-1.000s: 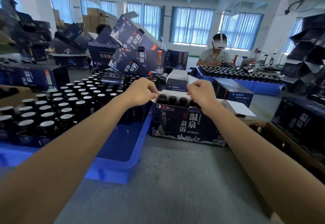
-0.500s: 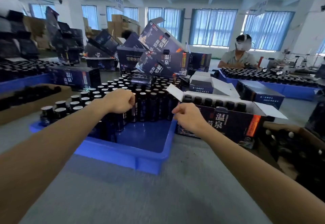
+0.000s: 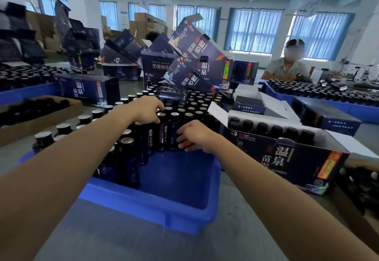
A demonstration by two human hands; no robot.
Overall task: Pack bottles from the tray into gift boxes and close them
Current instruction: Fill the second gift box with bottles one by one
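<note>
While the left hand [image 3: 146,110] holds bottles [image 3: 162,135] by their caps in the blue tray [image 3: 143,205] at the near edge of the worktop [image 3: 123,240], the right hand [image 3: 194,137] curls at their sides, its grip unclear; a loose pull may topple the neighbouring bottles.

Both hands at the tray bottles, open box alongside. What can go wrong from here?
1. The left hand grips a cap among close-packed bottles; lifting may topple neighbours into the bare end of the blue tray.
2. The raised white flap of the gift box stands on the tray side; a carried bottle may snag it.
</note>
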